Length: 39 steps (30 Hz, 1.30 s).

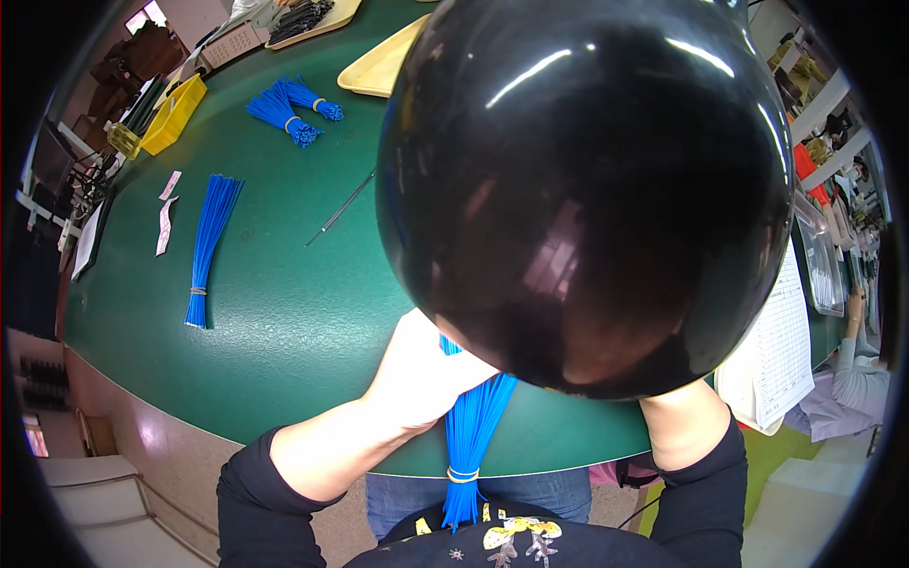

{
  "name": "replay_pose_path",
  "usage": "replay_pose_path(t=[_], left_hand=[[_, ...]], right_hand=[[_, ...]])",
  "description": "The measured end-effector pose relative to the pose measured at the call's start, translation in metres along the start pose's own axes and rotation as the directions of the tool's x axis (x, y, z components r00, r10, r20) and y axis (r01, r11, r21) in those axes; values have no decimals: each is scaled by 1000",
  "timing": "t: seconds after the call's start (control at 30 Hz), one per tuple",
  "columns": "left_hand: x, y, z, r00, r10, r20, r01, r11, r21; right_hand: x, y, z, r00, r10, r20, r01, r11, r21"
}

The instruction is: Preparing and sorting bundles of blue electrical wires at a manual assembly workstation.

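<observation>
My left hand (pixel 421 371) is closed around a bundle of thin blue wires (pixel 476 421). The bundle runs down past the table's near edge toward my lap, and a tan band ties its lower end. A large glossy black dome (pixel 587 189), perhaps a lamp shade, covers the upper end of the bundle. Only the wrist of my right hand (pixel 684 412) shows below the dome's lower right edge; its fingers are hidden behind it, so what they hold or touch does not show.
On the green table (pixel 284 360) lie another blue wire bundle (pixel 210 241), two shorter bundles (pixel 289 114), paper strips (pixel 165 222) and a thin pen-like tool (pixel 341 210). A yellow bin (pixel 175 115) and a cream tray (pixel 379 64) stand farther back. Printed sheets (pixel 781 350) lie at right, near another person's arm (pixel 857 350).
</observation>
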<state>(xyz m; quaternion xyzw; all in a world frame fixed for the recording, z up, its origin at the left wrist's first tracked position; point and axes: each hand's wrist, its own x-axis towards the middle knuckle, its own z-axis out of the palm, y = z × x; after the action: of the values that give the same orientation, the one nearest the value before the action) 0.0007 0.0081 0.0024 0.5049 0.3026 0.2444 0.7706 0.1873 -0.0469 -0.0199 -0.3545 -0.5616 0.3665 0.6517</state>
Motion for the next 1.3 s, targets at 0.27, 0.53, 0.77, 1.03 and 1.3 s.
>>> replay_pose_path(t=[0.27, 0.53, 0.77, 1.03, 1.3], left_hand=[[0, 5, 1, 999, 31, 18, -33, 992, 122], [-1, 2, -4, 998, -44, 36, 35, 973, 229], [-1, 8, 3, 998, 43, 36, -49, 979, 199], [-1, -1, 3, 992, 126, 19, -127, 962, 241], [0, -11, -8, 996, 59, 66, -69, 987, 144]], right_hand=[[-5, 4, 6, 990, 143, -18, -132, 945, 298], [-3, 0, 0, 993, 61, 106, -51, 994, -94], [0, 8, 1, 985, 42, 168, 19, 939, -343], [7, -1, 12, 997, 65, 44, -62, 997, -52], [8, -6, 15, 998, -45, 42, 49, 993, -104]])
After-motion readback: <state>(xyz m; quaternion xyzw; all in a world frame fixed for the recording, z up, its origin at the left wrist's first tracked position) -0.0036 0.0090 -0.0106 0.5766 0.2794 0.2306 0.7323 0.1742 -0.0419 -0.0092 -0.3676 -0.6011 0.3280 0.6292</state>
